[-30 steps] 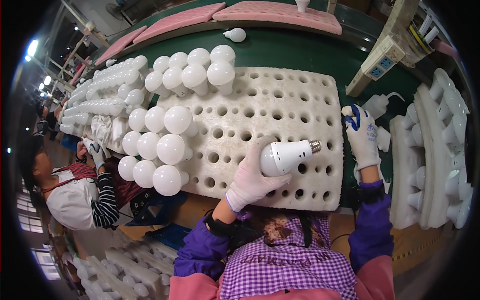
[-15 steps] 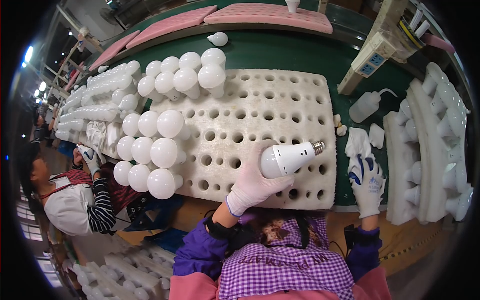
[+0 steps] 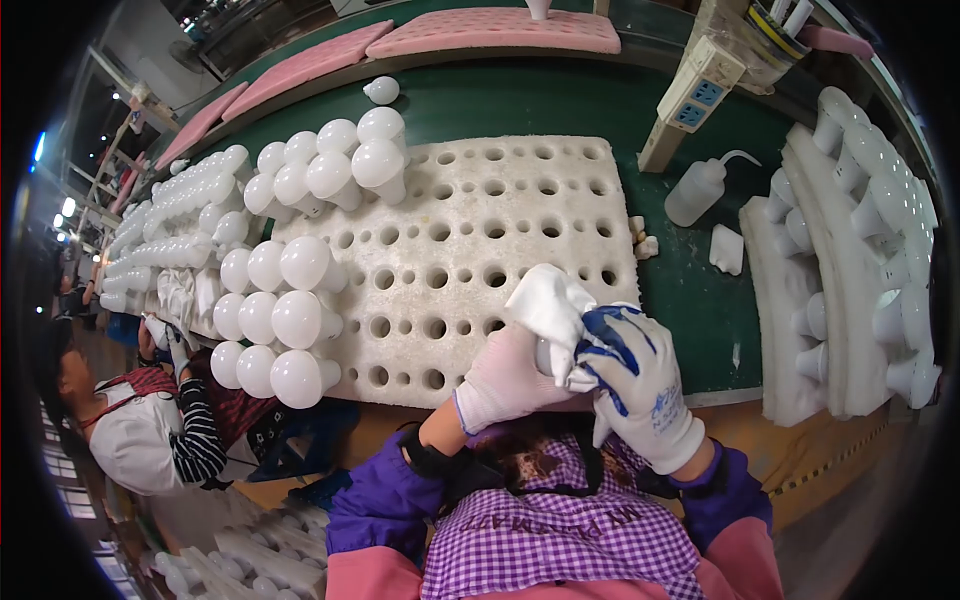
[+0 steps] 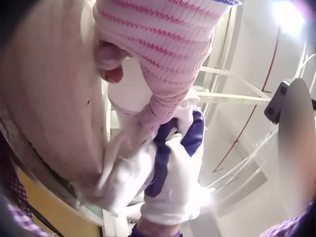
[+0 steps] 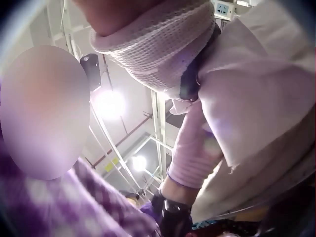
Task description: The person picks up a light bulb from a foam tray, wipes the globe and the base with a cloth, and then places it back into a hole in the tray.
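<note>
In the head view the left hand point(image 3: 508, 380), in a pale pink glove, grips a white bulb point(image 3: 545, 356), mostly hidden under a white cloth point(image 3: 548, 305). The right hand point(image 3: 640, 390), in a white glove with blue patches, holds the cloth against the bulb. Both hands are close together over the near right part of a white foam board point(image 3: 460, 255) with rows of holes. The left wrist view shows the bulb's white body point(image 4: 129, 91) between the left hand point(image 4: 160, 54) and the cloth point(image 4: 126, 168). In the right wrist view the cloth point(image 5: 256, 94) hangs beside the right hand point(image 5: 153, 54).
Rows of bulbs point(image 3: 302, 320) stand on the board's left side. A squeeze bottle point(image 3: 694, 193), a small white block point(image 3: 726, 250) and a socket post point(image 3: 690, 100) are on the right, beside foam trays of bulbs point(image 3: 845, 290). Another person point(image 3: 150, 430) sits at the left.
The right hand has picked up the cloth from the green table and brought it left onto the bulb in the left hand. The head view has shifted to the right.
</note>
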A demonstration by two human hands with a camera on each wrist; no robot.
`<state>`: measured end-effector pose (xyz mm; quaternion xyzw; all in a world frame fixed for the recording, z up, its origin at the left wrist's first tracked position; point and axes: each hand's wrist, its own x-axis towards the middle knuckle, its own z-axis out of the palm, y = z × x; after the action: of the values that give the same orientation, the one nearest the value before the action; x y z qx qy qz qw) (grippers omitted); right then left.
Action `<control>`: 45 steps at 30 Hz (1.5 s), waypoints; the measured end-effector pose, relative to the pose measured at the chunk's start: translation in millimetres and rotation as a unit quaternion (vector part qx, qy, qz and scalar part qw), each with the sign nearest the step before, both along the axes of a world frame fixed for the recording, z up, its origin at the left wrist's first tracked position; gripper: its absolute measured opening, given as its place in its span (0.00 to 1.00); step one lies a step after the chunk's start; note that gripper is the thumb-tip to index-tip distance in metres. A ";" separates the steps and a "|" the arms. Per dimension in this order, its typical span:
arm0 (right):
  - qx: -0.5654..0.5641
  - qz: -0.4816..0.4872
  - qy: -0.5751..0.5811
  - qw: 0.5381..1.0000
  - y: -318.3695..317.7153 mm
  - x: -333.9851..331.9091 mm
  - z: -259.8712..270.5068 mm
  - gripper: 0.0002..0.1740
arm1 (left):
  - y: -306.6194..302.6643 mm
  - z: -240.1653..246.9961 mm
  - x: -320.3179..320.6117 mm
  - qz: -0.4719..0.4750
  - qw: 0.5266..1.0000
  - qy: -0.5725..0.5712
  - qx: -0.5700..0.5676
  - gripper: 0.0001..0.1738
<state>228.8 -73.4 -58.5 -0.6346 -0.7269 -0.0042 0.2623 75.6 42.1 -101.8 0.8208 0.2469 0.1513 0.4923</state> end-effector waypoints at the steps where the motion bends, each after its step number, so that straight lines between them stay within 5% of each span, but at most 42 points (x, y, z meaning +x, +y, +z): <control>1: -0.033 -0.007 0.076 0.997 4.8 2.8 1.8 0.21 | -6.9 14.5 2.5 0.061 0.990 0.094 -0.082 0.47; 6: -0.144 -0.017 0.280 0.949 37.9 21.1 -3.8 0.18 | -15.7 15.1 4.1 0.049 0.995 0.083 -0.040 0.42; 9: -0.194 0.011 0.302 0.933 47.4 31.0 -1.8 0.16 | -16.8 14.1 2.2 -0.014 0.988 0.005 0.155 0.40; 14: -0.096 -0.076 0.471 0.873 37.5 63.5 8.9 0.15 | -15.2 20.8 -15.3 0.065 0.970 -0.161 0.169 0.37; 15: -0.100 -0.084 0.459 0.879 32.3 68.1 10.9 0.15 | -16.1 23.7 -20.4 0.122 0.969 -0.202 -0.079 0.37; 16: -0.102 -0.092 0.447 0.884 26.1 68.8 15.1 0.15 | -15.0 25.7 -24.9 0.169 0.902 -0.233 -0.320 0.38; 17: -0.099 -0.108 0.418 0.896 20.0 66.1 19.3 0.14 | -12.5 25.9 -27.6 0.175 0.903 -0.235 -0.314 0.38; 18: -0.096 -0.124 0.389 0.908 13.6 62.1 21.6 0.14 | -11.0 23.5 -29.0 0.150 0.824 -0.291 -0.463 0.37; 20: -0.094 -0.151 0.340 0.923 5.4 52.0 26.0 0.13 | -9.2 13.3 -27.7 0.080 0.586 -0.381 -0.711 0.40; 21: -0.091 -0.163 0.310 0.932 3.7 48.0 30.0 0.14 | -8.7 -2.1 -27.4 0.014 0.498 -0.416 -0.761 0.42; 24: -0.074 -0.188 0.227 0.953 -2.4 44.3 29.7 0.14 | -8.5 -12.3 -24.5 -0.009 0.431 -0.406 -0.806 0.43; 32: -0.059 -0.211 0.040 0.975 -10.0 49.8 10.1 0.17 | -9.0 -13.3 -25.3 0.006 0.418 -0.404 -0.813 0.43; 36: -0.145 -0.190 -0.100 0.966 -4.5 48.4 -5.2 0.19 | -11.6 -6.6 -22.2 0.039 0.416 -0.403 -0.814 0.44; 39: 0.000 -0.151 -0.017 0.988 1.7 23.6 24.6 0.22 | -9.9 -6.2 -20.9 0.063 0.444 -0.386 -0.806 0.43; 43: -0.027 -0.070 0.151 0.986 22.5 -5.9 44.1 0.25 | -10.1 -4.1 -12.9 0.029 0.454 -0.393 -0.799 0.41; 44: -0.027 -0.066 0.151 0.986 30.5 -4.0 40.3 0.25 | -12.0 0.7 -13.0 0.058 0.496 -0.384 -0.776 0.40; 45: -0.045 -0.089 0.272 0.957 41.4 -1.8 35.2 0.24 | -13.3 3.5 -14.8 0.090 0.537 -0.376 -0.750 0.38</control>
<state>227.0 -31.9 -23.4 -0.6847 -0.5682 0.1780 0.4203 60.8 28.8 -98.2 -0.0071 0.1346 0.2488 0.9591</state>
